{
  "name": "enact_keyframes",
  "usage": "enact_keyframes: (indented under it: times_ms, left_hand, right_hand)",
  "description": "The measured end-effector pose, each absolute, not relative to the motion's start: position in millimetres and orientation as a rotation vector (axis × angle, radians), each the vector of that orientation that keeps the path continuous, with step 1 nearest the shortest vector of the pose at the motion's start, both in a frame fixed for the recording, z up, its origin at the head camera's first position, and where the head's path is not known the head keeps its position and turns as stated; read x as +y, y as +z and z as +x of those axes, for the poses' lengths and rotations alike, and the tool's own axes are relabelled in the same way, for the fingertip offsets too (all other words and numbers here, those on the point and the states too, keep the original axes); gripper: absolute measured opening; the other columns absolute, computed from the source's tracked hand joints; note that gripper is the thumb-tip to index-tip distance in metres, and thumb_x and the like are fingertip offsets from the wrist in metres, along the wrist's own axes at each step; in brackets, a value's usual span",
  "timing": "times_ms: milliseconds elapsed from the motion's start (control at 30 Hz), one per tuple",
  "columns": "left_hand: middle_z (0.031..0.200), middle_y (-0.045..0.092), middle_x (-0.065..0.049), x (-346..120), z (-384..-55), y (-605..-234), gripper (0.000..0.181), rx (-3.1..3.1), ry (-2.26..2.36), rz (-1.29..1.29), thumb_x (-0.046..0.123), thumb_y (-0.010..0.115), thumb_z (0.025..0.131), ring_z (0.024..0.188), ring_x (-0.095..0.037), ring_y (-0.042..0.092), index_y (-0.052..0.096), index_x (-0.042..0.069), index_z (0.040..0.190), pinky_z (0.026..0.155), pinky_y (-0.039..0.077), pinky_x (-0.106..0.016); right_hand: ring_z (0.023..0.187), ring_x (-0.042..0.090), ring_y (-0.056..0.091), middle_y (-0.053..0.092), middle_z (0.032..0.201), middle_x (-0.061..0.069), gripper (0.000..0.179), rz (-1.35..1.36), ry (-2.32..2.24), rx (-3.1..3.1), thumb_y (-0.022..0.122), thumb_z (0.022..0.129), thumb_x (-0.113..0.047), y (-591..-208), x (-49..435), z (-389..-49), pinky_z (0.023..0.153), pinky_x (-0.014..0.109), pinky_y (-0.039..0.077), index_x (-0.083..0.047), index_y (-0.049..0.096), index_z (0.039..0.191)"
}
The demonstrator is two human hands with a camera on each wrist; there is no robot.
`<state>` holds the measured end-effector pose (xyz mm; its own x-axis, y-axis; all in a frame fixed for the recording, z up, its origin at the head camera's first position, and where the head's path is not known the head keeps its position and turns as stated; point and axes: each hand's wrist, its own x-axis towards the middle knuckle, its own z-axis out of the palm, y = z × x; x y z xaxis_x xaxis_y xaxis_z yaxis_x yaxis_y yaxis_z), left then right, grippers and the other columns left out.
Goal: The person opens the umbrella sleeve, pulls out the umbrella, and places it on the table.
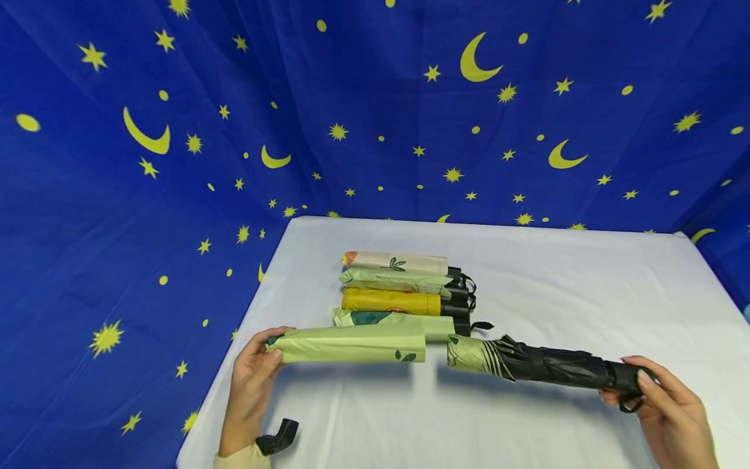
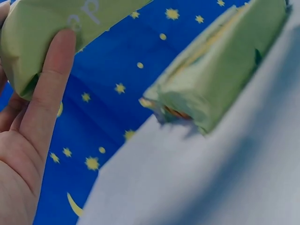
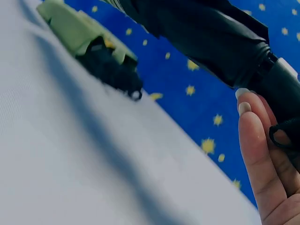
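My left hand (image 1: 253, 378) pinches the far left end of a light green umbrella sleeve (image 1: 351, 345), raised over the table. The right hand (image 1: 674, 407) grips the black handle (image 1: 627, 378) of a folded umbrella (image 1: 551, 366), black with a green, striped tip. A small gap separates that tip from the sleeve's right end, and the two lie nearly in line. In the left wrist view, fingers (image 2: 51, 89) lie along the green sleeve (image 2: 28, 42). The right wrist view has fingertips (image 3: 253, 131) against the umbrella handle (image 3: 281, 89), beside its strap loop.
Behind the hands, several sleeved umbrellas lie in a row: cream (image 1: 422, 262), pale green (image 1: 392, 280), yellow (image 1: 375, 300) and light green (image 1: 436, 326), handles to the right. They rest on a white-covered table (image 1: 586, 286). A blue star-and-moon cloth (image 1: 375, 85) hangs around it.
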<state>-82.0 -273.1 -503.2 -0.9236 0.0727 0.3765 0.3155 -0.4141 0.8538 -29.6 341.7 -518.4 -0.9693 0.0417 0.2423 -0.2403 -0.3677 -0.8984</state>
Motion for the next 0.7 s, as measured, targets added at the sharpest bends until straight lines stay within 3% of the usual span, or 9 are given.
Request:
enact_keyframes:
  times_ms: [200,433,533,600,700]
  left_hand:
    - [0.130,0.064,-0.010,-273,-80,-523,0.032,-1.803,-2.488,-0.316,-0.010,0.047,0.102,0.108,-0.016,0.066,0.055,-0.008,0.134,0.087,0.058,-0.030]
    - [0.128,0.063,-0.013,-268,-84,-542,0.032,-1.934,-2.440,-0.255,-0.008,0.055,0.101,0.108,-0.017,0.066,0.050,-0.017,0.131,0.087,0.058,-0.031]
    - [0.125,0.065,-0.013,-267,-86,-545,0.035,-2.038,-2.381,-0.238,-0.007,0.060,0.099,0.106,-0.017,0.066,0.052,-0.016,0.132,0.086,0.058,-0.030]
    - [0.125,0.065,-0.014,-267,-87,-545,0.038,-2.134,-2.323,-0.239,-0.006,0.064,0.097,0.107,-0.018,0.067,0.053,-0.014,0.132,0.086,0.058,-0.031]
    - [0.126,0.065,-0.018,-267,-87,-544,0.040,-2.247,-2.230,-0.265,-0.004,0.069,0.095,0.108,-0.020,0.068,0.057,-0.008,0.133,0.085,0.058,-0.031]
  right_hand:
    - [0.079,0.028,0.076,0.075,0.106,0.012,0.039,0.137,2.465,-1.813,0.032,0.109,0.006,-540,354,-26,0.068,0.039,0.062,0.007,0.049,0.144]
    - [0.081,0.027,0.075,0.076,0.102,0.008,0.037,0.007,2.432,-1.979,0.039,0.110,0.000,-552,359,-25,0.066,0.039,0.061,-0.004,0.055,0.144]
    - [0.078,0.028,0.075,0.076,0.098,0.012,0.035,-0.049,2.406,-2.041,0.042,0.110,-0.002,-550,358,-27,0.061,0.038,0.060,-0.004,0.056,0.142]
    - [0.076,0.027,0.074,0.077,0.093,0.015,0.034,-0.119,2.286,-2.185,0.046,0.110,-0.008,-548,358,-28,0.057,0.037,0.057,-0.005,0.056,0.142]
    - [0.066,0.021,0.068,0.077,0.087,0.009,0.039,-0.259,1.840,-2.535,0.053,0.109,-0.025,-549,359,-28,0.050,0.034,0.047,-0.006,0.056,0.143]
